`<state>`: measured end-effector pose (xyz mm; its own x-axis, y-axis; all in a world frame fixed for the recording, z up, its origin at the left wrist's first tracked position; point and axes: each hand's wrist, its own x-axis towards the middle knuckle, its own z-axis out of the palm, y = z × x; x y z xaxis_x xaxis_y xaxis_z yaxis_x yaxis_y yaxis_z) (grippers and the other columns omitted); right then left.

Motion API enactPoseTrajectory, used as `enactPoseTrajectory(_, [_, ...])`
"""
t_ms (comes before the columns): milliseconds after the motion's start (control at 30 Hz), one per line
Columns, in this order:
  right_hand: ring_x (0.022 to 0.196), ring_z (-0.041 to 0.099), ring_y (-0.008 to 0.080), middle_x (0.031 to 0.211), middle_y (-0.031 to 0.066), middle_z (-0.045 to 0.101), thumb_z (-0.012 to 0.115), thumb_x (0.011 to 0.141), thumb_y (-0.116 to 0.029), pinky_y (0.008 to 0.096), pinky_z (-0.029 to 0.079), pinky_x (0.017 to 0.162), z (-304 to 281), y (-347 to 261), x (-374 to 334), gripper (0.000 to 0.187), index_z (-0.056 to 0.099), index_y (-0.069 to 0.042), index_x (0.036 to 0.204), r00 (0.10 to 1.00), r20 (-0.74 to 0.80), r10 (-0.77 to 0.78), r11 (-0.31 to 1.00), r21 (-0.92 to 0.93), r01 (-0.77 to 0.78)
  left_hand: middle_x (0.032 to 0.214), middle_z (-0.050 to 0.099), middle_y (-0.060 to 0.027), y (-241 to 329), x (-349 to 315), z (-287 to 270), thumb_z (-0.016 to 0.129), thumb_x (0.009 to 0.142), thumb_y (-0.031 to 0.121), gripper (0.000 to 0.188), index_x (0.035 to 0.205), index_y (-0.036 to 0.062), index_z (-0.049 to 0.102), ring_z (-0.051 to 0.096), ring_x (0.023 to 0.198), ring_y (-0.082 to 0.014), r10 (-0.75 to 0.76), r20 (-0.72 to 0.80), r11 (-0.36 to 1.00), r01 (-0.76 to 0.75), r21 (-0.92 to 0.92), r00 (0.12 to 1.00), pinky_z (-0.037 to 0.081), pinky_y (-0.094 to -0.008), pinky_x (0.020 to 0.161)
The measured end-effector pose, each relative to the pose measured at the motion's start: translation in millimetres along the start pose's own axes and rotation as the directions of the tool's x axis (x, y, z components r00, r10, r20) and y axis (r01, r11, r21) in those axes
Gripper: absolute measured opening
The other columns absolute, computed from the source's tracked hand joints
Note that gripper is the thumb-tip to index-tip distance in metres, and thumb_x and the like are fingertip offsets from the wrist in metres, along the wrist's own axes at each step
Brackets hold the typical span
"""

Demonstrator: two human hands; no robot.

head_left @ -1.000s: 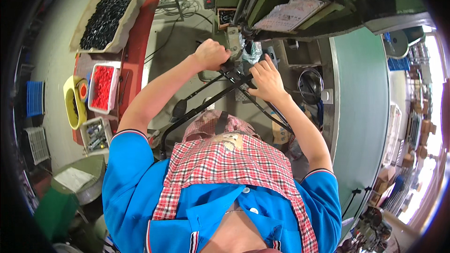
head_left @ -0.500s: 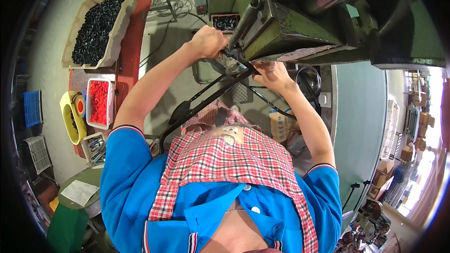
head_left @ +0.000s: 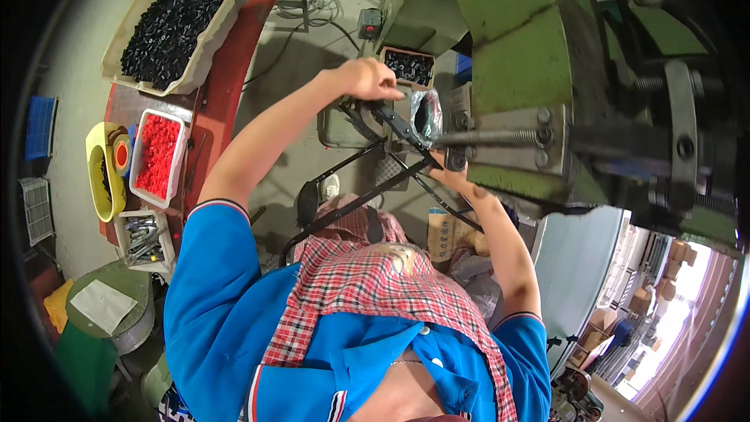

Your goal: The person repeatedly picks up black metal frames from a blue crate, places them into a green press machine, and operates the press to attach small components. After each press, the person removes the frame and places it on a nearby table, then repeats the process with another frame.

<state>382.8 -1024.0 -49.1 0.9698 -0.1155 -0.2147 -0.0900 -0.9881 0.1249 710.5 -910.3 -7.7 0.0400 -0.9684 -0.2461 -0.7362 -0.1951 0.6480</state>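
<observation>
A black tubular metal frame [head_left: 363, 198] slants across in front of me, its jointed upper end under the green machine's press parts [head_left: 488, 137]. Over that end is my left hand [head_left: 366, 79], its fingers curled together; whatever they pinch, if anything, is too small to make out. My right hand [head_left: 451, 175] is closed round the frame near the joint, its fingers partly hidden by the machine. Beside the joint sits a shiny silver-wrapped part [head_left: 426, 113] with a dark opening.
On the red bench [head_left: 234, 109] to the left stand a large bin of black parts [head_left: 176, 27], a white tray of red pieces [head_left: 158, 158], a yellow container [head_left: 100, 180] and a box of metal pins [head_left: 145, 238]. A small box of dark parts [head_left: 408, 67] lies beyond my hands.
My view has shifted, showing more of the green machine. My left hand has lifted off the frame's joint, and the joint with its silver-wrapped part is now more exposed. My right hand stays at the frame.
</observation>
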Motion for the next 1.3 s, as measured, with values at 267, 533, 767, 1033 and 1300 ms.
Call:
enactPoseTrajectory(267, [0.1,0.05,0.0295,0.096,0.0092,0.054,0.074,0.061,-0.029,0.0443,0.042,0.089,-85.2,-15.8,37.3,0.04,0.061,-0.005,0.09,0.981,-0.13,-0.147,0.976,0.14,0.165,0.095,0.066,-0.0151,-29.1,116.0,26.8,0.068,0.076,0.013,0.02,0.094,0.0063,0.067,0.064,0.092,-0.0357,0.249,-0.103,0.944,-0.217,0.25,0.963,0.052,-0.0453,0.077])
enactPoseTrajectory(533, [0.1,0.05,0.0309,0.097,0.0103,0.055,0.072,0.062,-0.029,0.0448,0.041,0.091,-87.6,-18.3,24.2,0.041,0.06,-0.006,0.093,0.995,-0.074,-0.064,0.984,0.163,0.075,0.088,0.07,-0.0151,12.6,158.3,61.2,0.063,0.074,0.01,0.011,0.081,0.007,0.071,0.069,0.088,-0.0314,0.184,-0.223,0.91,-0.08,0.406,0.957,0.056,-0.0419,0.074])
enactPoseTrajectory(767, [0.113,0.053,0.0311,0.118,0.009,0.058,0.067,0.078,-0.038,0.045,0.042,0.097,-55.2,-18.6,6.4,0.049,0.058,-0.016,0.121,0.993,-0.1,0.067,0.989,0.141,-0.052,0.079,0.068,-0.0074,44.9,32.0,13.7,0.064,0.082,0.005,0.013,0.092,-0.002,0.069,0.064,0.072,-0.0115,0.212,-0.13,0.603,-0.234,-0.762,0.969,0.053,-0.0254,0.064])
enactPoseTrajectory(1033, [0.1,0.06,0.0347,0.107,0.0161,0.064,0.068,0.074,-0.024,0.0443,0.048,0.088,-63.2,-16.7,12.7,0.04,0.064,-0.013,0.113,0.978,-0.195,0.072,0.92,0.391,0.011,0.09,0.066,-0.0118,79.5,-36.2,69.9,0.06,0.088,-0.001,0.009,0.093,-0.0085,0.06,0.068,0.078,-0.0186,0.074,-0.072,0.392,-0.095,-0.915,0.995,0.057,-0.0298,0.07])
enactPoseTrajectory(1300, [0.094,0.064,0.0327,0.101,0.0133,0.066,0.066,0.079,-0.036,0.0444,0.052,0.076,-60.2,-16.9,13.5,0.045,0.059,-0.014,0.118,0.968,-0.228,0.109,0.939,0.344,-0.025,0.107,0.059,-0.0159,107.3,-73.1,60.8,0.068,0.085,0.034,0.05,0.119,0.002,0.052,0.066,0.074,-0.0233,0.082,-0.153,0.985,-0.104,-0.136,0.985,0.053,-0.0353,0.07])
